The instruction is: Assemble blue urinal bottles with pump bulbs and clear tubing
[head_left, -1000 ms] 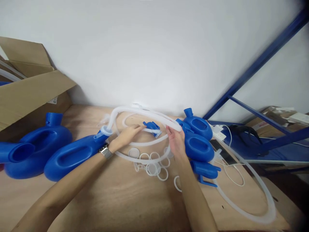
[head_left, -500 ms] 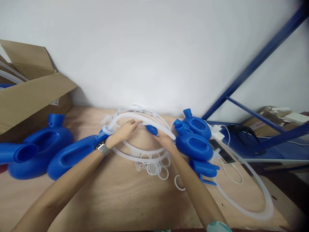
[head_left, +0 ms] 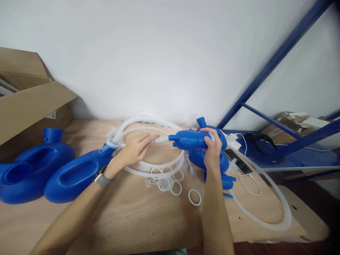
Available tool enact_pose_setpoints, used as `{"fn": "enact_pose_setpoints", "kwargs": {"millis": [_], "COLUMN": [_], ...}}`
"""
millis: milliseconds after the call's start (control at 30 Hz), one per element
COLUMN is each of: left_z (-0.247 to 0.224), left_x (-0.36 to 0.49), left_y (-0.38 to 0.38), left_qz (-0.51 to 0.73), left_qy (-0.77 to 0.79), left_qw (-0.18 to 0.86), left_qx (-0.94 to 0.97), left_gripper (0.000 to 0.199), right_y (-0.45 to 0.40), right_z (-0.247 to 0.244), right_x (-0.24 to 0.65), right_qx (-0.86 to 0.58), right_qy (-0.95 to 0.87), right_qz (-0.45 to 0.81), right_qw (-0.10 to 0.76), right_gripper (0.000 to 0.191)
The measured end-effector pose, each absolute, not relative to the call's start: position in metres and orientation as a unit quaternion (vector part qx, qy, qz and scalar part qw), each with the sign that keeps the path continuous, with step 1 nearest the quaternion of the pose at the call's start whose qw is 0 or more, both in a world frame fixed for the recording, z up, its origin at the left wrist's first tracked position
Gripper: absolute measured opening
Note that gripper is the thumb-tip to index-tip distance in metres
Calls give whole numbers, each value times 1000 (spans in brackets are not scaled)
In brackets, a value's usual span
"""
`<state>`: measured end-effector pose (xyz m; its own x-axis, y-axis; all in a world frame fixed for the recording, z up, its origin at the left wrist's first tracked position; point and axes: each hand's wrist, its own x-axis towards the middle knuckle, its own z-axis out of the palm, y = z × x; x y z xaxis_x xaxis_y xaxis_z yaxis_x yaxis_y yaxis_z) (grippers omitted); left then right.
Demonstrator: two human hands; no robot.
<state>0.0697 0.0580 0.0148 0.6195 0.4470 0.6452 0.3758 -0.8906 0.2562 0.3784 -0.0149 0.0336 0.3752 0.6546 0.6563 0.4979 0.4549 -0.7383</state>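
My left hand (head_left: 138,147) pinches the end of a clear tube (head_left: 161,139) over the middle of the table. That tube's other end meets the narrow tip of a blue funnel-like piece (head_left: 190,139). Wrapped round the wide right end of this piece is my right hand (head_left: 212,147). Behind and under my hands lies a coil of white hose (head_left: 148,120), whose left end goes into the white collar of a blue bottle (head_left: 77,173). Several clear rings (head_left: 194,197) lie in front of the coil.
Two more blue bottles (head_left: 50,156) stand at the left, by an open cardboard box (head_left: 34,102). Further blue bottles (head_left: 217,163) sit at the right. Beyond them are a phone (head_left: 240,163), a power strip (head_left: 233,142), a looped hose (head_left: 287,212) and a blue metal frame (head_left: 265,67).
My right hand has moved right and now holds a larger blue piece, joined to the tube. My left hand still pinches the tube. The view has shifted slightly to the right.
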Motion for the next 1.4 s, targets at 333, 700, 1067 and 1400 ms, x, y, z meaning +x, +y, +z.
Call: {"fn": "enact_pose_setpoints", "kwargs": {"millis": [333,700,1067,1400], "left_z": [34,45,50,50], "left_x": [79,73,68,70], "left_y": [47,49,46,44], "left_qz": [408,407,404,408], "left_qy": [236,215,202,181], "left_qw": [-6,-95,-108,-97], "left_qx": [882,883,885,889], "left_gripper": [39,28,30,28], "right_y": [-11,-2,-2,-7], "right_z": [66,54,48,51], "right_x": [377,381,380,381], "right_qx": [-524,-519,-457,-451], "right_qy": [-547,-557,-565,-586], "right_qz": [-2,-7,16,8], "right_qw": [653,648,687,673], "right_gripper": [24,22,21,20]}}
